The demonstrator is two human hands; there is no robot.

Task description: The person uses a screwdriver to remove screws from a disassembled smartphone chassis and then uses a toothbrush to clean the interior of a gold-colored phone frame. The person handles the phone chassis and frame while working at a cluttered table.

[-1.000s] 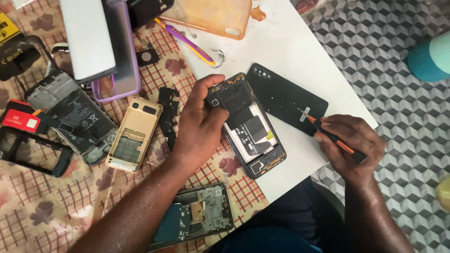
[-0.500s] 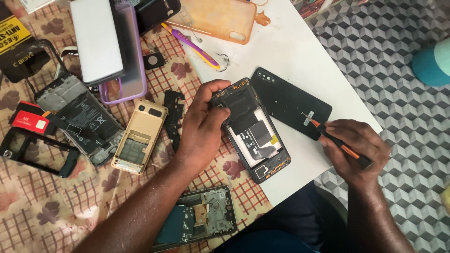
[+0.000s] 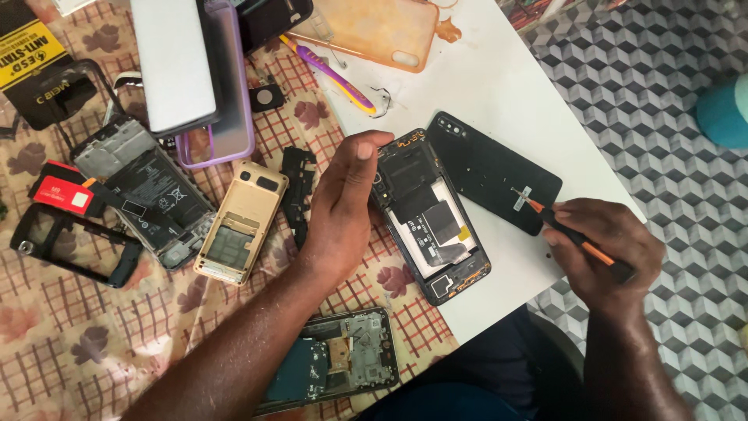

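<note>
A white board (image 3: 499,86) lies over a patterned cloth (image 3: 70,327) and carries the work. On it, near the middle, an opened black phone (image 3: 432,218) lies face down with its inner parts showing, slanted from far left to near right. The left hand (image 3: 343,203) rests flat along the phone's left edge, fingers together and pointing far, the thumb tip touching the phone's far corner; it steadies the phone without closing round it. Just right of the phone, edges close or touching, lies its black back cover (image 3: 491,171). The right hand (image 3: 604,249), near the board's right edge, is closed round a thin orange-and-black screwdriver (image 3: 580,245), whose tip meets a small pale piece (image 3: 520,195) on the cover's near right part; so the cover sits just left of that grip, and the phone lies further left. Left on the cloth lie a gold phone shell (image 3: 241,222), a grey phone frame (image 3: 144,191) and a stripped phone (image 3: 335,362) nearer. Far off lie an orange case (image 3: 374,31) and a purple-yellow toothbrush (image 3: 331,74).
</note>
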